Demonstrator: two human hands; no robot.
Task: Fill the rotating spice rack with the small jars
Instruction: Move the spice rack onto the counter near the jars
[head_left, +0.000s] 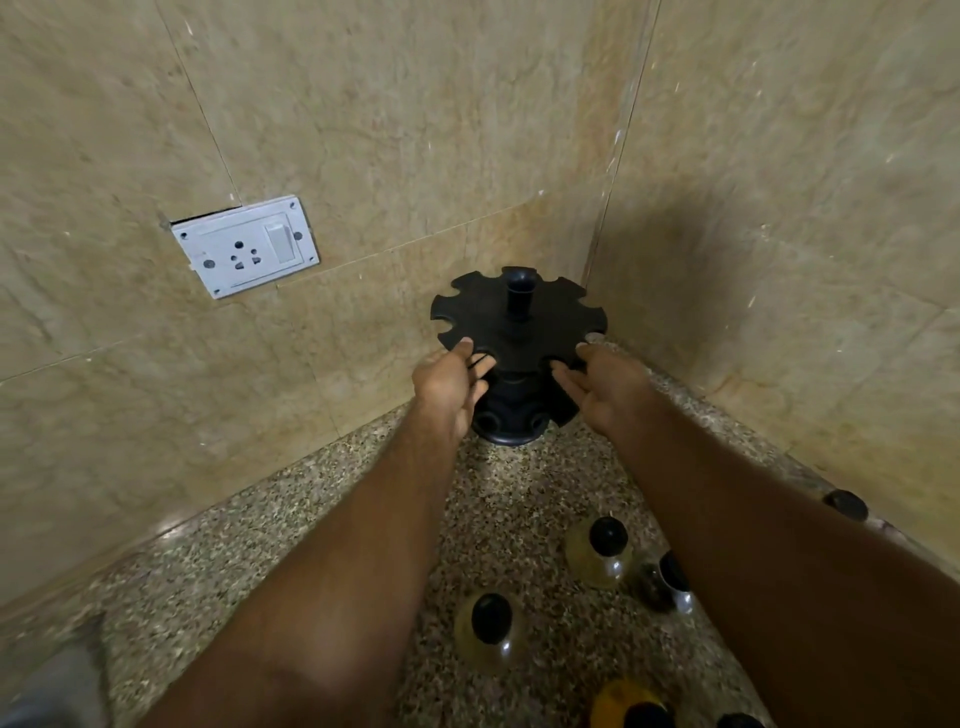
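The black rotating spice rack (519, 332) stands empty in the corner of the speckled granite desk (322, 499), both hands at its notched top disc: left hand (451, 387) and right hand (605, 387), each grip open, fingers spread on the rim. It looks like light, stiff plastic, apt to spin; best steadied at the rim. The small jars (491, 631) wait nearer, probably glass, smooth, breakable; take them by the bodies

Wall: you face a corner of beige marble tiles (395, 104).
Socket: white switch-and-socket plate (244, 247) on your left wall.
Worktop: speckled granite (291, 499).
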